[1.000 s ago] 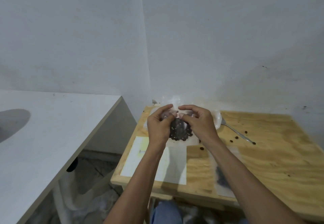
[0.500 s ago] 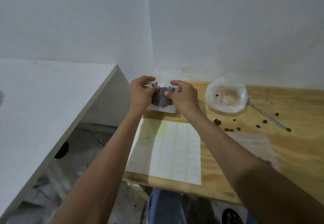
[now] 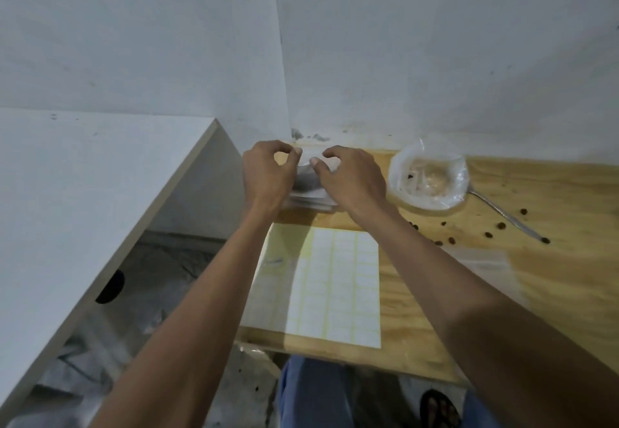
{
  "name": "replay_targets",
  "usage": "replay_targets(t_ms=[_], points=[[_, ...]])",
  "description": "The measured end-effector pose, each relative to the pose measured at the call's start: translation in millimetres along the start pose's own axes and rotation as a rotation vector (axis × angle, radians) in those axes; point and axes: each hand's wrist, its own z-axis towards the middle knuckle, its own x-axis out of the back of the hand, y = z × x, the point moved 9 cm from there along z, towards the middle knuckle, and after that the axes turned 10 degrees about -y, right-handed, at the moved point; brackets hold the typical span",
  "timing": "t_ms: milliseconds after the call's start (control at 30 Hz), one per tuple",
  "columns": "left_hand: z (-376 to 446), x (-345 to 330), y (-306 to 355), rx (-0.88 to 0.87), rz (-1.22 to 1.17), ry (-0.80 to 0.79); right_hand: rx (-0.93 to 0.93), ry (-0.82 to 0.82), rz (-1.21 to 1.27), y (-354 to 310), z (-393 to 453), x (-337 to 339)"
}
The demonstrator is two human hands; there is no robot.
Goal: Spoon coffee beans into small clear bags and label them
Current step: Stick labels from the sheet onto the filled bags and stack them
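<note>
White walls meet in corner above plywood table [image 3: 552, 280]. Left hand [image 3: 266, 176] and right hand [image 3: 351, 179] at far left corner, fingers curled, thumb and forefinger of each pinching top edge of small clear bag [image 3: 310, 179]; contents blurred, dark. Bag rests on stack of flat bags [image 3: 313, 203]. Label sheet [image 3: 335, 287] lies nearer, between forearms. Plastic-lined bowl [image 3: 428, 176] right of hands, spoon [image 3: 505, 218] beside it. Loose coffee beans [image 3: 489, 235] scattered nearby.

Both bare arms stretched forward; left hand [image 3: 268, 173] and right hand [image 3: 348, 178] close together, fingers curled, thumb and forefinger pinching.
</note>
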Motion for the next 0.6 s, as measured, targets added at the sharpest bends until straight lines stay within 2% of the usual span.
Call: replay_targets(t_ms=[100,200,333,400,467,600], points=[[-14,1,31,-0.070,0.036,-0.009,-0.004,0.036,0.057,-1,-20,28],[-38,-8,62,-0.049,0.024,-0.086,-0.042,0.108,0.100,13,-52,69],[-90,-57,86,0.058,0.084,-0.414,-0.120,0.148,0.086,54,-105,117],[-125,-84,93,0.083,0.129,-0.576,-0.213,0.087,-0.001,85,-129,127],[-159,-104,102,0.105,0.122,-0.661,-0.326,-0.014,-0.050,119,-153,130],[-202,-120,125,0.080,0.104,-0.654,-0.464,-0.154,-0.136,164,-198,123]])
